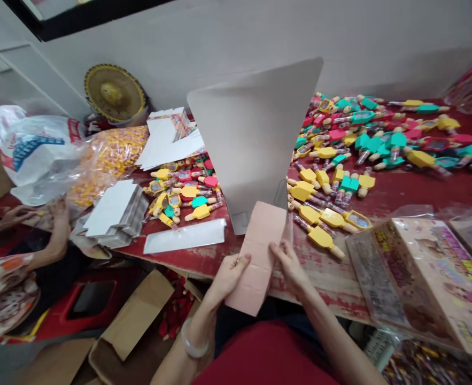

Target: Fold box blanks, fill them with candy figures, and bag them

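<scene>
A flat pink cardboard strip (258,259) with faint crease lines is held between both hands at the table's front edge. My left hand (231,274) pinches its left side, and my right hand (289,263) grips its right edge. Behind the strip stands a tall grey-white cardboard sheet (255,144), opened upright on the red table (203,259). To its left lie small yellow, green and red toys (187,191); a larger pile of similar toys (376,133) spreads to its right. A clear flat plastic strip (185,237) rests left of the sheet's base.
Stacked white folded cartons (115,211) and white card pieces (171,139) are at left, near a bag of yellow pieces (115,155). Wrapped printed boxes (432,278) stand at right. Another person's arms (55,235) are at far left. An open brown carton (135,315) is below.
</scene>
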{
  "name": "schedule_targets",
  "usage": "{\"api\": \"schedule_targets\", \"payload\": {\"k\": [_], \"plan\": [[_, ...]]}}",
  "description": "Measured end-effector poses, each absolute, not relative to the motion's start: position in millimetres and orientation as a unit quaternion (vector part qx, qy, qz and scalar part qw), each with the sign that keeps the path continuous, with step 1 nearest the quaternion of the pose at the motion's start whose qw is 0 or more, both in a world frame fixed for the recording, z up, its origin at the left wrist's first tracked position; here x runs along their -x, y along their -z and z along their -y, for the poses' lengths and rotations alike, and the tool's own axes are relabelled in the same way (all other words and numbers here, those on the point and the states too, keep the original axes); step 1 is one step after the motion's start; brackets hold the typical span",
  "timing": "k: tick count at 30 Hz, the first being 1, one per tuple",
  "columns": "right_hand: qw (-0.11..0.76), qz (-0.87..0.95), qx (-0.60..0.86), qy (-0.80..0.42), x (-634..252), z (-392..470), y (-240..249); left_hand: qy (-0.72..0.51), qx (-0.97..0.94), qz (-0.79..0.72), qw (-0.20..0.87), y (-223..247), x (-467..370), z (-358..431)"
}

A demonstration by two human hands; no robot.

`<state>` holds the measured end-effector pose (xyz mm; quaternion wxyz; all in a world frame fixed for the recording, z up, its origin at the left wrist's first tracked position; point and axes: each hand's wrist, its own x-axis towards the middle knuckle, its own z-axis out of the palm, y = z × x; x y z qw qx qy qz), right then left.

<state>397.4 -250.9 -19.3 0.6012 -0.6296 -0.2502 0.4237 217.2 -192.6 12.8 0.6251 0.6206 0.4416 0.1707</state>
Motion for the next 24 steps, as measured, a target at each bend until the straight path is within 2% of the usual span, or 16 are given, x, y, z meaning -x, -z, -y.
{"api": "schedule_targets", "payload": {"k": [2,4,7,10,12,14,17,19,20,22,24], "plan": [[0.574,0.323,0.71,-0.25,-422.5,254.5,19.5,-0.103,-0.713,-0.404,0.563,-20.5,-211.6,181.6],[0.531,0.384,0.734,-0.177,-444.0,258.3,16.7,-0.04,-0.793,-0.344,0.501,-26.7,-209.6,173.6],[0.528,0.367,0.724,-0.249,-457.6,264.7,11.8,-0.06,-0.838,-0.346,0.418,-22.0,-211.1,166.5],[0.621,0.22,0.683,-0.315,-454.1,269.2,15.1,-0.232,-0.759,-0.511,0.331,0.7,-211.6,163.7],[0.663,0.162,0.653,-0.327,-449.3,269.9,20.8,-0.308,-0.657,-0.587,0.358,16.5,-210.8,166.2],[0.665,0.167,0.662,-0.302,-445.5,268.3,24.4,-0.335,-0.568,-0.601,0.452,24.1,-210.9,172.0],[0.614,0.257,0.703,-0.25,-446.1,259.9,17.8,-0.302,-0.493,-0.519,0.629,14.6,-214.3,177.6],[0.583,0.332,0.715,-0.197,-452.1,249.1,5.9,-0.262,-0.51,-0.46,0.678,0.1,-217.7,171.9],[0.574,0.361,0.716,-0.167,-456.4,242.4,-0.6,-0.258,-0.543,-0.456,0.656,-6.8,-219.4,165.7],[0.567,0.397,0.709,-0.135,-465.7,227.3,-10.3,-0.28,-0.625,-0.489,0.54,-15.8,-223.1,149.4],[0.576,0.405,0.694,-0.151,-473.2,212.8,-11.3,-0.3,-0.668,-0.528,0.431,-15.5,-227.6,133.8]]}}
